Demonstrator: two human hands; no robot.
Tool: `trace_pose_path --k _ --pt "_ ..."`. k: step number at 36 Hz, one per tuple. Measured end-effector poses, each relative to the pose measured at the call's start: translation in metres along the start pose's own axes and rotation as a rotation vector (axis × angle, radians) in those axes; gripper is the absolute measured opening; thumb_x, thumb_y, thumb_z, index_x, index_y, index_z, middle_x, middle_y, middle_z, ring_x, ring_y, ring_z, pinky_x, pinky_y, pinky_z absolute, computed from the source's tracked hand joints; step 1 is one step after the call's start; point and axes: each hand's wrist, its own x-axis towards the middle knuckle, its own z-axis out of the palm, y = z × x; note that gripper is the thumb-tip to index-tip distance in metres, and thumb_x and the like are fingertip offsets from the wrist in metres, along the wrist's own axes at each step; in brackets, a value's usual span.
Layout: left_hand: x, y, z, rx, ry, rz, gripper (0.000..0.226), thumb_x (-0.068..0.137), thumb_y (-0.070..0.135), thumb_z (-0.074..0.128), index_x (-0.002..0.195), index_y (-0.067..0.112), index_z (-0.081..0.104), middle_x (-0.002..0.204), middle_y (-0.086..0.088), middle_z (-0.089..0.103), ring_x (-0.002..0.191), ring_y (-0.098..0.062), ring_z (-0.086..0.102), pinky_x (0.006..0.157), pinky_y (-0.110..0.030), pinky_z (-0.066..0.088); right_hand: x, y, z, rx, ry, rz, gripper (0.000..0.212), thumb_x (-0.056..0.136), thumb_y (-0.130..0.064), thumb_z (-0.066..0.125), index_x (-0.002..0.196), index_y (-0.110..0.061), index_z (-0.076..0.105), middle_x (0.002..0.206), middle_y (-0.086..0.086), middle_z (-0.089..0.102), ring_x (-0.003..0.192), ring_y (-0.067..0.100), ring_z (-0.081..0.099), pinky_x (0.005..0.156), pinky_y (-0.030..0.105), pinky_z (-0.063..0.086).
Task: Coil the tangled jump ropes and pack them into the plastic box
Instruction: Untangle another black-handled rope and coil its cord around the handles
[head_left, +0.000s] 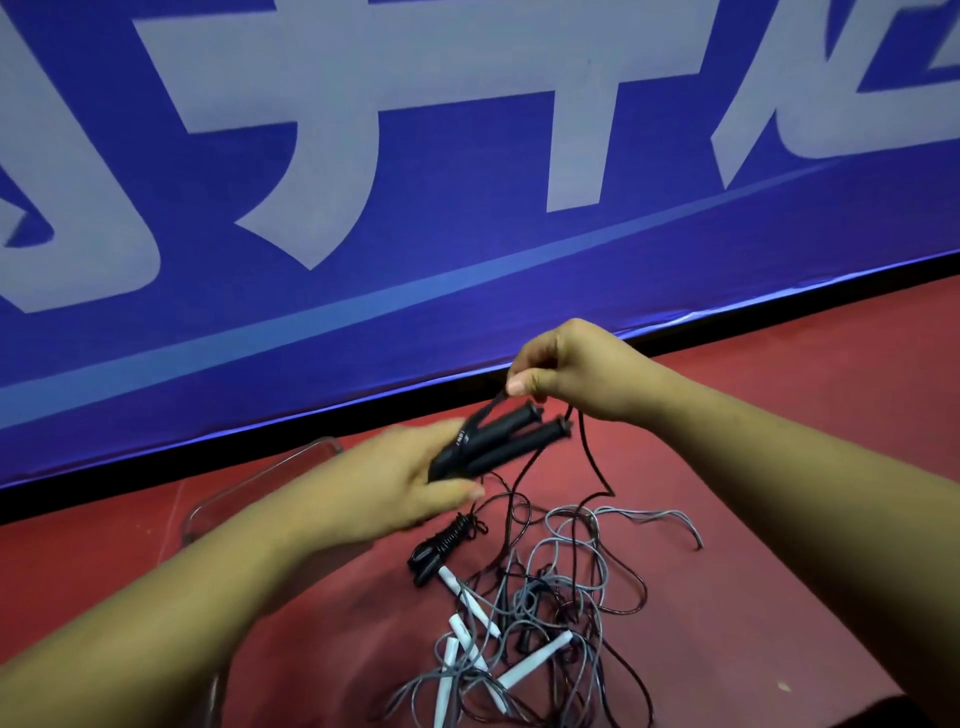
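Note:
My left hand (395, 483) grips the two black handles (498, 441) of a jump rope, held side by side and pointing up to the right. Just above them, my right hand (566, 369) pinches that rope's thin black cord (592, 457), which hangs down in a loop to the floor. Below lies a tangled pile of ropes (550, 608), black and grey cords with several white handles (535, 660). One black rope (441, 545) lies coiled around its handles at the pile's left edge. The clear plastic box (260, 478) stands on the floor behind my left forearm, mostly hidden.
The floor (779, 441) is red. A blue banner with large pale characters (363, 208) runs along the back, with a black strip at its foot close behind my hands.

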Motion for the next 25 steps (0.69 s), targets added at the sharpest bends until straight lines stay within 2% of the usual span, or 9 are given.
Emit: trace_pose_path --k 2,4,7,9,14,18,21,23,25 --pt "0.000 0.000 -0.010 -0.017 0.111 0.009 0.031 0.089 0.040 0.070 0.117 0.031 0.060 0.066 0.011 0.058 0.055 -0.003 0.047 0.055 -0.023 0.041 0.001 0.005 0.004 0.035 0.034 0.021 0.027 0.091 -0.011 0.064 0.070 -0.027 0.069 0.049 -0.017 0.056 0.048 0.002 0.047 0.055 0.020 0.040" --pt "-0.001 -0.002 -0.021 -0.021 0.213 -0.006 0.030 0.088 0.046 0.070 0.115 0.036 0.060 0.073 0.001 0.061 0.059 -0.010 0.049 0.062 -0.033 0.045 0.001 0.011 0.013 0.096 0.031 0.060 0.035 0.094 -0.011 0.060 0.065 -0.030 0.068 0.047 -0.012 0.055 0.046 0.008 0.043 0.053 0.026 0.037" --pt "-0.003 -0.007 -0.033 -0.029 0.321 -0.086 0.021 0.088 0.039 0.071 0.107 0.040 0.061 0.061 0.008 0.051 0.052 -0.005 0.041 0.054 -0.023 0.034 -0.001 0.023 0.032 0.229 -0.030 0.127 0.026 0.099 -0.018 0.055 0.076 -0.019 0.067 0.053 -0.004 0.055 0.047 0.012 0.043 0.052 0.026 0.038" --pt "-0.002 -0.012 -0.036 0.004 0.360 -0.150 0.020 0.088 0.038 0.071 0.105 0.037 0.062 0.057 0.008 0.047 0.049 -0.006 0.040 0.052 -0.026 0.032 -0.001 0.024 0.044 0.249 -0.046 0.141 0.027 0.101 -0.020 0.052 0.078 -0.016 0.065 0.054 -0.001 0.052 0.046 0.011 0.041 0.050 0.024 0.037" --pt "0.009 -0.029 -0.044 -0.040 0.533 -0.302 0.018 0.088 0.030 0.071 0.094 0.018 0.059 0.068 -0.012 0.056 0.056 -0.022 0.049 0.058 -0.034 0.038 -0.003 0.013 0.071 0.178 -0.091 0.135 0.027 0.105 -0.026 0.042 0.086 -0.017 0.059 0.056 -0.001 0.048 0.044 0.008 0.039 0.049 0.023 0.034" --pt "0.008 -0.056 -0.060 -0.109 0.720 -0.431 0.016 0.087 0.023 0.071 0.095 0.017 0.058 0.073 -0.012 0.061 0.062 -0.029 0.056 0.065 -0.040 0.049 -0.013 0.004 0.091 0.126 -0.172 0.203 0.031 0.106 -0.031 0.037 0.088 -0.013 0.054 0.060 -0.004 0.044 0.045 0.004 0.038 0.047 0.020 0.034" --pt "0.001 -0.075 -0.058 0.032 0.715 -0.590 0.014 0.088 0.017 0.068 0.096 0.010 0.058 0.082 -0.017 0.060 0.074 -0.034 0.055 0.066 -0.039 0.042 -0.013 -0.020 0.102 0.102 -0.188 0.207 0.034 0.106 -0.030 0.038 0.086 -0.010 0.056 0.062 -0.004 0.045 0.053 0.010 0.041 0.053 0.025 0.034" --pt "-0.003 -0.087 -0.050 0.163 0.671 -0.671 0.016 0.089 0.012 0.063 0.103 0.005 0.060 0.089 -0.020 0.060 0.086 -0.039 0.056 0.069 -0.038 0.037 -0.014 -0.041 0.111 0.091 -0.228 0.146 0.031 0.105 -0.027 0.040 0.089 -0.006 0.057 0.066 -0.002 0.047 0.060 0.015 0.043 0.058 0.028 0.034" --pt "-0.005 -0.097 -0.044 0.240 0.642 -0.707 0.019 0.089 0.010 0.060 0.108 0.003 0.061 0.098 -0.025 0.064 0.096 -0.044 0.058 0.071 -0.039 0.037 -0.016 -0.058 0.117 0.084 -0.275 0.064 0.026 0.103 -0.029 0.045 0.087 -0.013 0.057 0.067 -0.005 0.048 0.063 0.013 0.046 0.058 0.027 0.035"
